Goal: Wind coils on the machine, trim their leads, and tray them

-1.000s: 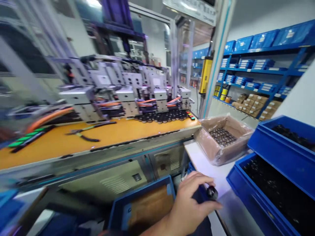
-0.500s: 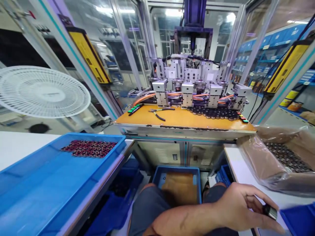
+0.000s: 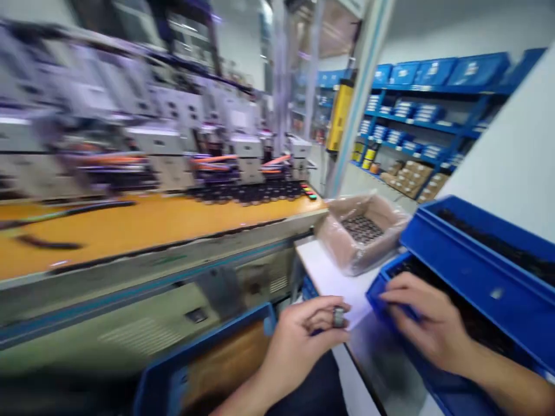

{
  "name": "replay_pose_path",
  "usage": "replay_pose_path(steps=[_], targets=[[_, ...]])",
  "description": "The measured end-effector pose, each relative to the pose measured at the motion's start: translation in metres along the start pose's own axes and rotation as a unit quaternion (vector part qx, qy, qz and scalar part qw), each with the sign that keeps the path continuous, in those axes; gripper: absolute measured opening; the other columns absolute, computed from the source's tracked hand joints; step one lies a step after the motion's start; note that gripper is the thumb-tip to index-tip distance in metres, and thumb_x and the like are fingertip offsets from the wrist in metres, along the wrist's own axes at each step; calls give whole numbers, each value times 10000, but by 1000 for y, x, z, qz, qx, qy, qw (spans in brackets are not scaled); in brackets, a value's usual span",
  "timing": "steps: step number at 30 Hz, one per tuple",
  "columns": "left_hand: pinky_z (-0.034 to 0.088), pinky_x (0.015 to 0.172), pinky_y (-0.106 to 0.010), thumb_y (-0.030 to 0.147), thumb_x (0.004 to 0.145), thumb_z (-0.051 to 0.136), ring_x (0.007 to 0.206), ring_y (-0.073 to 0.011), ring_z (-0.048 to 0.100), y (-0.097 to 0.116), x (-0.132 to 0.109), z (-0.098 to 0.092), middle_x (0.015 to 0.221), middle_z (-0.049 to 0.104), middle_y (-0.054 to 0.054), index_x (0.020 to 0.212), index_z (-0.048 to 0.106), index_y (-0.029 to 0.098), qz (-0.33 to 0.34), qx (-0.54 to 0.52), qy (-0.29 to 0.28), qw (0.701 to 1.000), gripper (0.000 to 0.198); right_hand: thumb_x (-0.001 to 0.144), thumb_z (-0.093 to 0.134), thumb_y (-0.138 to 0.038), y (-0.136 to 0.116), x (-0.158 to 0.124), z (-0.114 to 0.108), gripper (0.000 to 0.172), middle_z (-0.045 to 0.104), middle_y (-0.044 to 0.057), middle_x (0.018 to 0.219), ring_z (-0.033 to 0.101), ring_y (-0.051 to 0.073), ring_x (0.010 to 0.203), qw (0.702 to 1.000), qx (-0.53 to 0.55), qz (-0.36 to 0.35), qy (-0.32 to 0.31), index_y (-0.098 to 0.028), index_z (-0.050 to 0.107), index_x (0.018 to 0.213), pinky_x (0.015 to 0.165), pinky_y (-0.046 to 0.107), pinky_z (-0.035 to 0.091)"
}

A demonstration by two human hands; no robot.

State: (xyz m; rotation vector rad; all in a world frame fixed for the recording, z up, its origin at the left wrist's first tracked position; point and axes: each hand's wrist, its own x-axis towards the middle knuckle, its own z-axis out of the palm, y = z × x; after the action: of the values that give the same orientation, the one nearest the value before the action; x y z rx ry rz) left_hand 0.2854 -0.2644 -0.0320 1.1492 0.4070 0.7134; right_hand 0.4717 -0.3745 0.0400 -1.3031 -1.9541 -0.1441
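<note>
My left hand [image 3: 299, 341] pinches a small cylindrical metal part [image 3: 339, 316] between thumb and fingertips, above the white table edge. To its right, my right hand [image 3: 427, 323] is over the near end of a blue bin [image 3: 377, 289]. Its thumb and index fingertip are close together, as in a pinch; blur hides whether something small is between them. Dark small pieces lie inside that bin, partly covered by the hand.
A second blue bin [image 3: 472, 271] with dark parts stands above at the right. Behind is a plastic-lined cardboard box [image 3: 347, 251] with rows of small parts. The machine's orange worktop [image 3: 165, 222] bears black-topped parts and blurred pliers [image 3: 52, 242]. A blue crate [image 3: 208, 341] stands below.
The view has swung right toward the bins. My left hand still holds the small cylindrical part, now with its metal side showing. My right hand has come into view at the blue bin.
</note>
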Motion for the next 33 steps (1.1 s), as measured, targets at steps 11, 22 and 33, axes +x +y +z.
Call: replay_pose_path(steps=[11,22,33], targets=[[616,661,-177,37,607,833,653,-164,769,-16,1,20,744,813,-13,921,811,230,33,13,-47,998,369,927,558,-87,0,-23,26,111,644,104,890,631,148,819,997,71,-3,28,-123,637,995,733,247,567],[582,642,-106,-38,616,799,657,-130,768,-8,-4,23,761,817,13,938,811,286,73,16,-39,996,458,874,592,-88,2,-30,28,233,651,154,963,631,193,870,995,37,-79,43,-70,600,1106,752,317,577],[611,664,-153,-3,613,833,673,-156,776,-12,-10,18,794,821,9,958,812,297,53,4,-58,997,458,955,585,-169,1,-30,26,147,648,118,909,627,159,831,987,-62,-139,56,-75,624,1061,735,283,584]])
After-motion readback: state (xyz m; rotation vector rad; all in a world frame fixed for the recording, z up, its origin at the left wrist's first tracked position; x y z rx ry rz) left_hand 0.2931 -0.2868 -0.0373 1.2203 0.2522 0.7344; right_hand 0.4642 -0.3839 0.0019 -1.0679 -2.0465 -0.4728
